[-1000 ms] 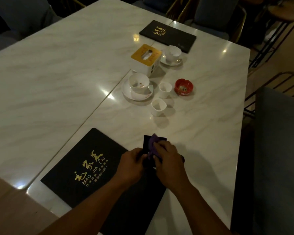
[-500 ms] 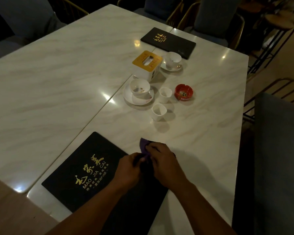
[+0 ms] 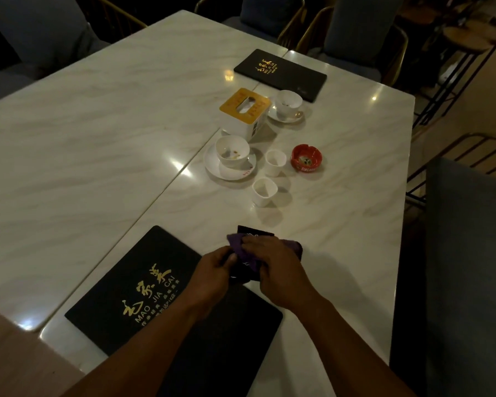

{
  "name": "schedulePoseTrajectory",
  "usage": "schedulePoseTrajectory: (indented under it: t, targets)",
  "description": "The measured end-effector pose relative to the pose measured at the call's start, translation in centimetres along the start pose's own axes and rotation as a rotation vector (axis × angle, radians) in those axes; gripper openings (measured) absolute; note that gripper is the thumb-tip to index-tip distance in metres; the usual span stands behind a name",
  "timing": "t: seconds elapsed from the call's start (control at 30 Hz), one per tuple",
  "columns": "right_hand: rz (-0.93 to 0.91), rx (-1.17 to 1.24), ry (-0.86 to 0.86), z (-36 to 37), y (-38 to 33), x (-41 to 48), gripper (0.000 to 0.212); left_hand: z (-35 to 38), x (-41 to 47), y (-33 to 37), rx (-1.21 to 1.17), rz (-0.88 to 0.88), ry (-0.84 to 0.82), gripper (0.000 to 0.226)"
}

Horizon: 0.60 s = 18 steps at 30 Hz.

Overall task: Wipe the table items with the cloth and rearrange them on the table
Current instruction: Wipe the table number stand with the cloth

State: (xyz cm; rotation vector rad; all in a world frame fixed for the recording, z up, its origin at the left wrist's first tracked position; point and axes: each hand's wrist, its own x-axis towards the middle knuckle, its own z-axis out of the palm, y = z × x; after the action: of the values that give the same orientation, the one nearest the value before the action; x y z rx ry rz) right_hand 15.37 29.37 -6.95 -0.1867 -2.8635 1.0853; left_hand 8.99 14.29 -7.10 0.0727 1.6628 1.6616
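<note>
The big black menu [image 3: 143, 285] is lying at the near left of the white table [image 3: 98, 138]; just beside it, the left hand [image 3: 212, 273] is curling its fingers round the near end of a small black card [image 3: 255, 231] and pinching it; I cannot tell if the card is touching the table; the purple cloth [image 3: 242, 249] is sitting bunched up on top of the card; the right hand [image 3: 278, 267] is gripping the cloth with bent fingers and pressing it down, so this looks like the wiping of one thing; farther off, a bowl [image 3: 232, 151], a tissue box [image 3: 244, 110], two little white cups [image 3: 265, 190] and a red ashtray [image 3: 307, 157] are standing well apart from the hands; if the right hand is rubbing too hard, the card may be slipping out of the left hand's pinch; reaching past the cups in a hurry may be tipping the near one; the bowl is holding small bits, and a bump may be spilling them.
</note>
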Motion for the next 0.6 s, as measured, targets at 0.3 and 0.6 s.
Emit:
schedulePoseTrajectory:
  t: [0.3,0.6]
  targets:
    - [-0.172,-0.032,-0.082,-3.2,-0.3,-0.1,0.024,0.4,0.0,0.4,-0.043,0.054,0.042,0.034]
    - [-0.033,-0.053,0.089,-0.4,0.4,-2.8,0.032,-0.3,0.8,1.2,-0.063,0.099,0.0,0.034]
